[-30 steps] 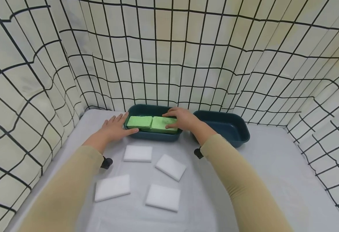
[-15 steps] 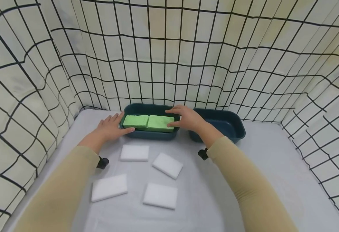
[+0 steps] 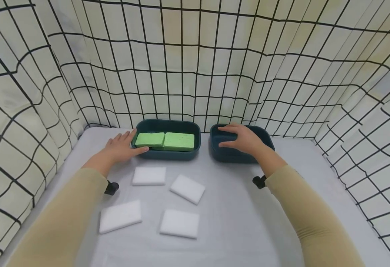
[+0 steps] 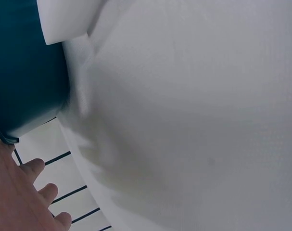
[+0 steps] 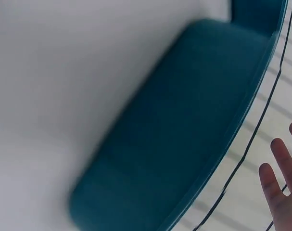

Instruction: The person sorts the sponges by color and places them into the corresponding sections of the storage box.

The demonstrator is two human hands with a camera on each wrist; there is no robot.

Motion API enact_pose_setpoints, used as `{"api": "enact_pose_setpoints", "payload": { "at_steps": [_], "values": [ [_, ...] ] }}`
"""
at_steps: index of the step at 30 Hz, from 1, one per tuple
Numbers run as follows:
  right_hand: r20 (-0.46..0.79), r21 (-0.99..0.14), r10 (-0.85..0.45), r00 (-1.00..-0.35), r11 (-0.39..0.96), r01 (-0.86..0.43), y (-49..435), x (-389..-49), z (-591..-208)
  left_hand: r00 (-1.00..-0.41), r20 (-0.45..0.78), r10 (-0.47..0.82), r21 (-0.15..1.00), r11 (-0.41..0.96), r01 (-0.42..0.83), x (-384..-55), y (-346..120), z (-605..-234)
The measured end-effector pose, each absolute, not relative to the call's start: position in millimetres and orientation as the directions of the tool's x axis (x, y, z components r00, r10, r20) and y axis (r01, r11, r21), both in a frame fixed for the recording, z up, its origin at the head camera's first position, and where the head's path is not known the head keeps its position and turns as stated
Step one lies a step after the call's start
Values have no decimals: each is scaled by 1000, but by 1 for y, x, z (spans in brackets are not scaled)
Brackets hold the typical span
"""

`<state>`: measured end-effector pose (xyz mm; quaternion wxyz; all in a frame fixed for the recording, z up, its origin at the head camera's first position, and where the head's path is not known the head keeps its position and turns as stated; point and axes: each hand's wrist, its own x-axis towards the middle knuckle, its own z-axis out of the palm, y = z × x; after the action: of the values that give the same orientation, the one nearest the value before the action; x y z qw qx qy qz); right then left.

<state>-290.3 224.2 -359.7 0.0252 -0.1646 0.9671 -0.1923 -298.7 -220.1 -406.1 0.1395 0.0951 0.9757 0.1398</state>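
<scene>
My left hand (image 3: 119, 149) lies at the left end of a dark teal plastic tub (image 3: 168, 155), fingers spread, thumb by its front rim. Inside that tub, two green sponge-like blocks (image 3: 179, 141) lie side by side. Over a second teal tub (image 3: 235, 158), to the right, hovers my right hand (image 3: 243, 139), its thumb and fingers apart and holding nothing. The right wrist view shows this tub's side wall (image 5: 160, 134) with my spread fingers (image 5: 270, 185) beyond its rim. In the left wrist view, my fingers (image 4: 34, 167) are beside the left tub (image 4: 25, 72).
Several white rectangular pads (image 3: 149, 175) lie flat on the white-covered table (image 3: 235, 207) in front of the left tub. Behind the tubs and along both sides stands a black wire grid (image 3: 195, 76) against pale cloth.
My right hand has left the right green block and moved rightward over the other tub, carrying nothing. My left hand stays at the left tub. The head view has shifted slightly.
</scene>
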Motion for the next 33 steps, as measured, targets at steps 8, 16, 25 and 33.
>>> {"api": "enact_pose_setpoints", "payload": {
  "at_steps": [8, 16, 25, 33],
  "values": [
    [-8, -387, -210, -978, 902, -191, 291, -274, -366, -941, -254, 225, 312, 940, 141, -297, -225, -406],
    [-42, -387, -123, -991, 917, -98, 343, -256, -374, -942, -251, 222, 303, 942, 142, -298, -225, -406],
    [-83, -439, -46, -995, 898, -5, 368, -250, -383, -940, -257, 223, 302, 943, 141, -300, -222, -408],
    [-193, -525, -8, -981, 846, 96, 380, -250, -402, -940, -263, 218, 297, 945, 136, -299, -217, -405]
  ]
}}
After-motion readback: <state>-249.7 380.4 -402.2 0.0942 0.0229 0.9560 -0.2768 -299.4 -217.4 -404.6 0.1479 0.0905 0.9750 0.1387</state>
